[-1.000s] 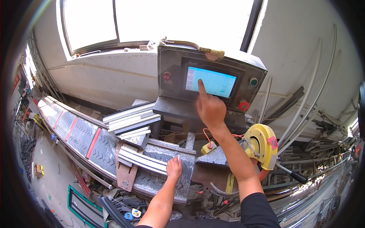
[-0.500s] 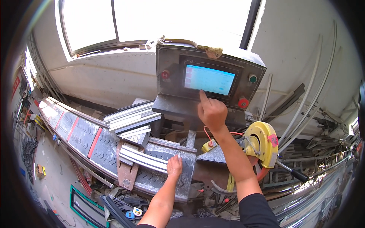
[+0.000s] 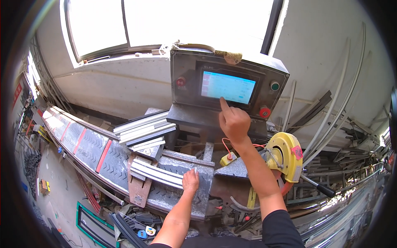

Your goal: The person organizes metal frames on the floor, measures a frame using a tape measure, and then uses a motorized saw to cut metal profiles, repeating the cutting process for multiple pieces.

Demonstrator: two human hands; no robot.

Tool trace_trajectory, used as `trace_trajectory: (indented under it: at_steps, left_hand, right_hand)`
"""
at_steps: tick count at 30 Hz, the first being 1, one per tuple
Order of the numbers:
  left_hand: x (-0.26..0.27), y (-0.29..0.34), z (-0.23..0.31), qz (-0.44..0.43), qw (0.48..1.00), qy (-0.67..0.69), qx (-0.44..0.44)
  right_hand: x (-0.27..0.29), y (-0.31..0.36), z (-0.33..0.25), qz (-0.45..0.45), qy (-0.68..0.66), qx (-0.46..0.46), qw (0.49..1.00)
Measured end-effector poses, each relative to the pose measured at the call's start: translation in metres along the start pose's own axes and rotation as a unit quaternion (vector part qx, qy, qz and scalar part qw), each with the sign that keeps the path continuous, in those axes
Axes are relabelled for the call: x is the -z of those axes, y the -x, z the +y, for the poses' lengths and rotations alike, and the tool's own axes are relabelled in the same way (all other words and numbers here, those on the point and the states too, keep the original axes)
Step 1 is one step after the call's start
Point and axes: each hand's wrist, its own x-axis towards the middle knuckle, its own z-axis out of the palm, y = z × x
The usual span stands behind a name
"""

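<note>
My left hand (image 3: pixel 190 180) is closed at the right end of a white metal profile (image 3: pixel 155 174), which lies across the machine bed beside a brown metal plate (image 3: pixel 137 187). A small pale tip shows above its fingers; I cannot make out what it is. My right hand (image 3: pixel 235 124) reaches up to a control box, its index finger stretched out and its other fingers curled, holding nothing. That fingertip is at the lower edge of the lit touchscreen (image 3: pixel 228 87); whether it touches the glass is hard to see.
A yellow saw guard (image 3: pixel 285 157) with a black-ended handle (image 3: pixel 326 190) stands right of my right forearm. Stacked profiles (image 3: pixel 144 129) lie behind the bed. Red buttons (image 3: pixel 264 111) flank the screen. Offcuts and a green frame (image 3: pixel 78 223) lie on the floor, lower left.
My right hand has shifted slightly right and down along the screen's lower edge. My left hand stays at the profile's end.
</note>
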Motion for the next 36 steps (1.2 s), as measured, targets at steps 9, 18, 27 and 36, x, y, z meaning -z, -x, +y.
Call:
trace_trajectory:
  at_steps: [9,18,27,36]
  left_hand:
    - [-0.001,-0.001,0.000,-0.015,1.000,-0.020,0.007]
    - [0.000,0.000,0.000,0.001,1.000,-0.010,-0.006]
    - [0.002,-0.001,0.001,-0.021,1.000,-0.006,0.002]
    - [-0.008,-0.012,-0.018,-0.033,0.999,0.014,-0.007]
  right_hand:
    - [0.029,0.016,0.027,-0.035,0.003,0.022,0.999]
    - [0.024,0.016,0.029,-0.061,0.060,0.001,0.996]
    - [0.028,0.016,0.027,0.024,0.008,0.019,0.999]
    - [0.103,0.237,-0.127,-0.153,-0.283,-0.028,0.947]
